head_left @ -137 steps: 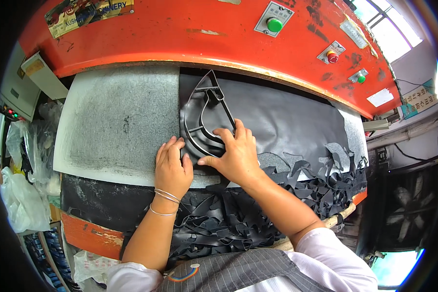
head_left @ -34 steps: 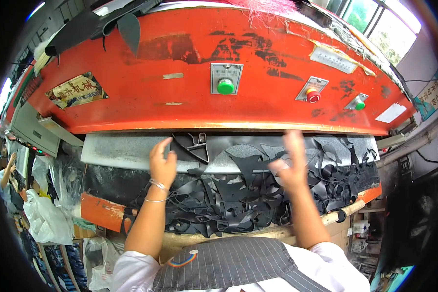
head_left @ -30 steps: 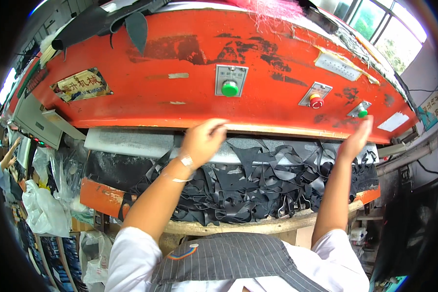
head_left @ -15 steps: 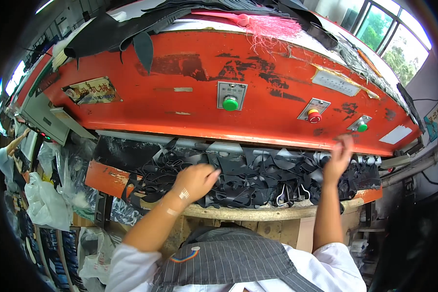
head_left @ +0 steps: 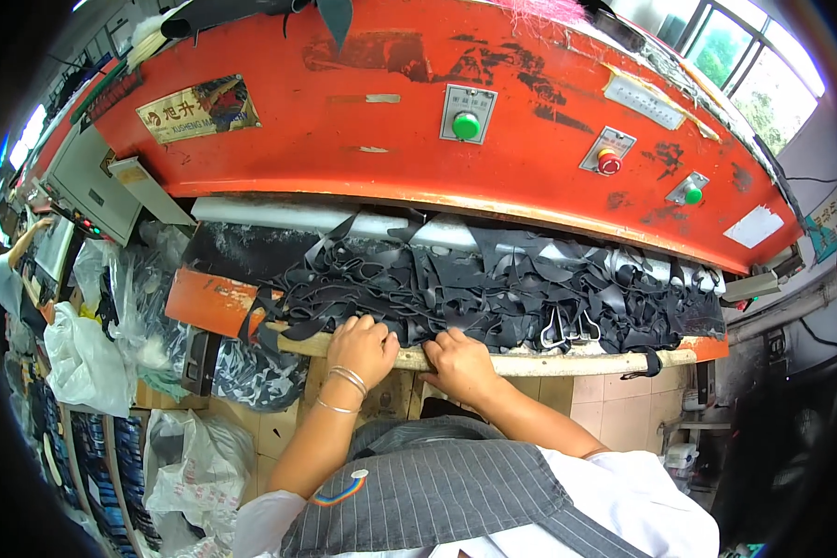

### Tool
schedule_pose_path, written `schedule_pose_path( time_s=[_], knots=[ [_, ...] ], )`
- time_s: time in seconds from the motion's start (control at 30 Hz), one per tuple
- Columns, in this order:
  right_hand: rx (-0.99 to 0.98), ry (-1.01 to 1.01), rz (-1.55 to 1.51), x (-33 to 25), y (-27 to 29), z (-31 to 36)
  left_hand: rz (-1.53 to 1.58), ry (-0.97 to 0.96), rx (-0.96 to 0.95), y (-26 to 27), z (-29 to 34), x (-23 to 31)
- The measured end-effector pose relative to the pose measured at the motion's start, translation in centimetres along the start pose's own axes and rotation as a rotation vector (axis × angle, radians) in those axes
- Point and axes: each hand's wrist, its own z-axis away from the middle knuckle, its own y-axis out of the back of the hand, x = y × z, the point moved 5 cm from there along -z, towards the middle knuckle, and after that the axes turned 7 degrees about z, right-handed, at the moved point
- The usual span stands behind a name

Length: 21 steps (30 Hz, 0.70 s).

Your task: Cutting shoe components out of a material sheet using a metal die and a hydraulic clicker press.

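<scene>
My left hand (head_left: 363,346), with bangles on the wrist, and my right hand (head_left: 460,365) rest side by side on the pale wooden front bar (head_left: 549,363) of the bench. Both have fingers curled over the bar's edge, touching a heap of black cut-out scraps (head_left: 493,293) that covers the bed. Above hangs the big orange press head (head_left: 418,121) with a green button (head_left: 466,125), a red button (head_left: 608,163) and a second green button (head_left: 686,194). Neither hand holds a loose piece that I can make out.
A metal cutting die (head_left: 567,327) lies among the scraps at right. White plastic bags (head_left: 84,358) and more bags (head_left: 195,465) hang and pile at the left. A grey control box (head_left: 93,181) sits at the far left. Tiled wall shows under the bench.
Both hands came down from the press head's buttons to the front bar. The press head now sits low over the scrap-covered bed.
</scene>
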Motion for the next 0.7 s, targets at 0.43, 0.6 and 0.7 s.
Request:
schedule_pose_path(
  time_s=[0.43, 0.6, 0.7],
  knots=[
    [0.097, -0.427, -0.112, -0.7, 3.3, -7.7, 0.162, -0.132, -0.154, 4.6, 0.5, 0.2],
    [-0.007, -0.601, 0.069, -4.0, -0.4, -12.5, 0.010, -0.076, -0.180, 2.3, 0.9, -2.5],
    [0.022, -0.603, 0.060, -4.0, -1.6, -11.5, 0.021, -0.088, -0.176, 2.0, 3.1, -3.1]
  ],
)
